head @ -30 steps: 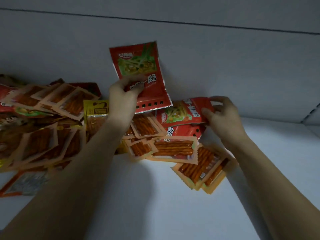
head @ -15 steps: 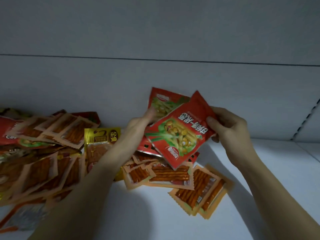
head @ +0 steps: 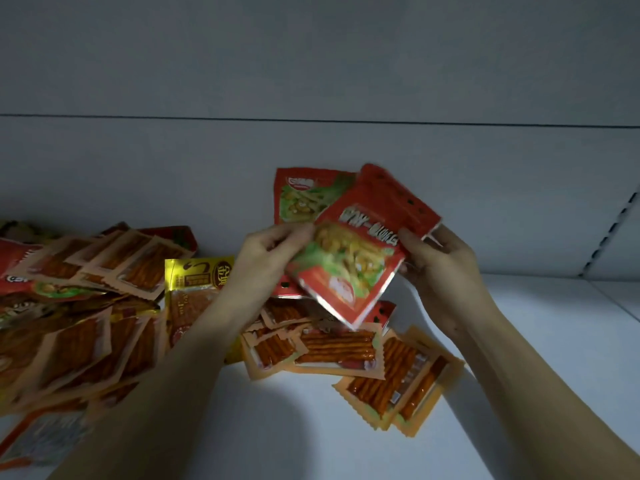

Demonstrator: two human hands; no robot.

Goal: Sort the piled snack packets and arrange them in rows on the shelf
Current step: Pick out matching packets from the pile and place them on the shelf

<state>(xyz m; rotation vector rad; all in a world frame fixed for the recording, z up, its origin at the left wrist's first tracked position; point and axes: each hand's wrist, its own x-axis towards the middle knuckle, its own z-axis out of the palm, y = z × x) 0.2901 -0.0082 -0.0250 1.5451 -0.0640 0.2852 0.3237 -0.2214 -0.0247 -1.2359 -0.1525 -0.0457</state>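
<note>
Pinching two red packets point(head: 360, 258) mid-frame, our left hand point(head: 273, 251) and right hand point(head: 440, 268) each clamp an edge; slick foil could slip onto the unsorted pile point(head: 86, 306) at left.

Tilted red packets point(head: 360, 258) above orange pile point(head: 332, 351)

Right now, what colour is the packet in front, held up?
Red with green, seen in the head view: front packet.

The front red packet point(head: 360, 251) is motion-blurred, its print unreadable, and it covers most of the red packet behind point(head: 301, 195). The pile of snack packets point(head: 79, 317) runs off the left edge, its dim labels illegible.
</note>
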